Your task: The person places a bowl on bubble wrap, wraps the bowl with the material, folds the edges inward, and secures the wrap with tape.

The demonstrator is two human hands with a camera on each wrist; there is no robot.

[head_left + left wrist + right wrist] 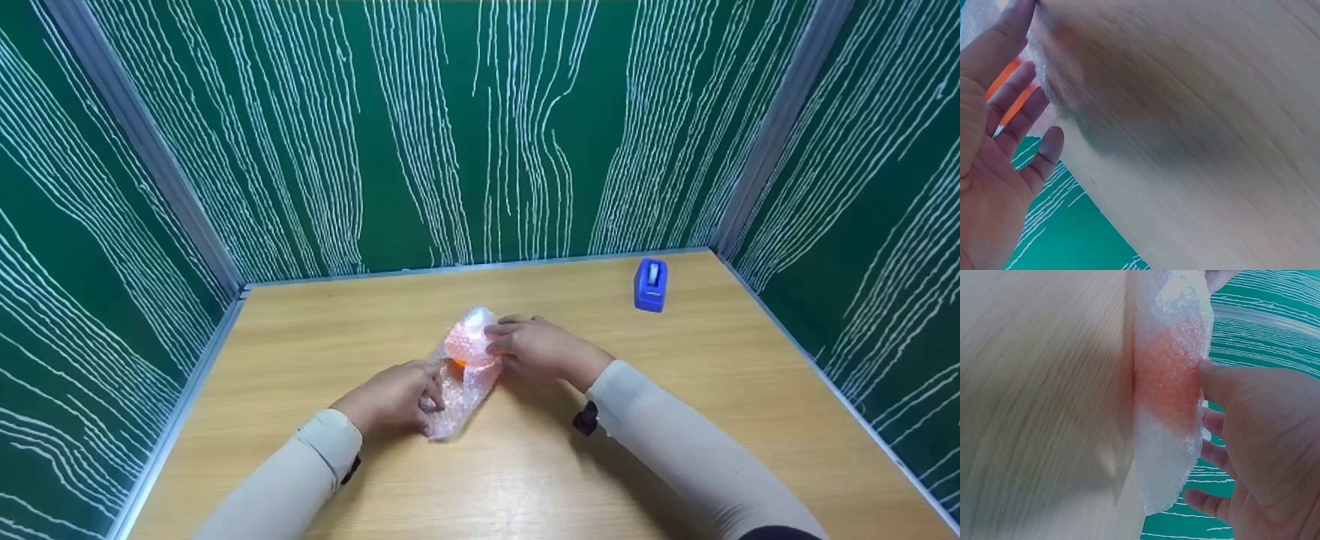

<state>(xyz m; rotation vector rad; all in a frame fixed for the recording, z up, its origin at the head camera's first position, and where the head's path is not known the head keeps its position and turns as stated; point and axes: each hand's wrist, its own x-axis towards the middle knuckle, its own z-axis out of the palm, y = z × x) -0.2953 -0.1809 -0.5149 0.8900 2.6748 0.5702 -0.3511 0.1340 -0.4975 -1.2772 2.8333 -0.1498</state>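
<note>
A bright orange object (459, 363) is partly covered by clear bubble wrap (474, 401) near the middle of the table. Its full shape is hidden; a rounded lower edge shows. My left hand (397, 396) pinches the near left edge of the wrap between thumb and forefinger. In the left wrist view, the other fingers of that hand (994, 146) spread loosely beside the wrap. My right hand (544, 346) rests its fairly straight fingers on the wrap's right side. In the right wrist view, its thumb touches the bubble wrap (1168, 467) over the orange part.
A blue tape dispenser (650, 286) stands at the table's back right. The wooden table (322, 330) is bounded by green panels (405, 187) with white wavy lines at the back and both sides. Grey posts (772, 127) stand at the corners.
</note>
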